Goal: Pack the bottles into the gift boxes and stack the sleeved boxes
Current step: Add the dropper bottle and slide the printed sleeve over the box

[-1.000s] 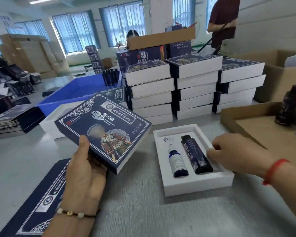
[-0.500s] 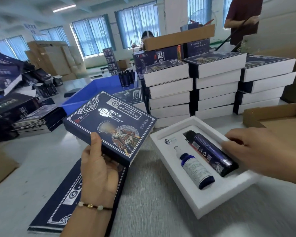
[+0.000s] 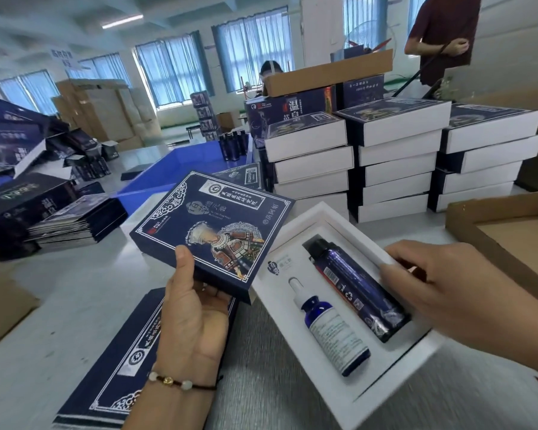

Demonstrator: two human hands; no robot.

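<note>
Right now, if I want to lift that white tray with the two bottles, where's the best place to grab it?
Grip the white tray by its long outer rims, coming from the right side where the right hand already rests. The dropper bottle and dark bottle lie loose in recesses, so probably keep it level.

table (image 3: 59, 308): grey | on it: sleeved boxes (image 3: 395, 156) (three stacks), flat sleeves (image 3: 66, 225), blue tray (image 3: 180, 169)

White tray (image 3: 416, 352) with two bottles (image 3: 354, 287), navy sleeve (image 3: 218, 231) tilted

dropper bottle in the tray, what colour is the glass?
Deep blue glass on the dropper bottle, white label and dropper top. Head view.
</note>
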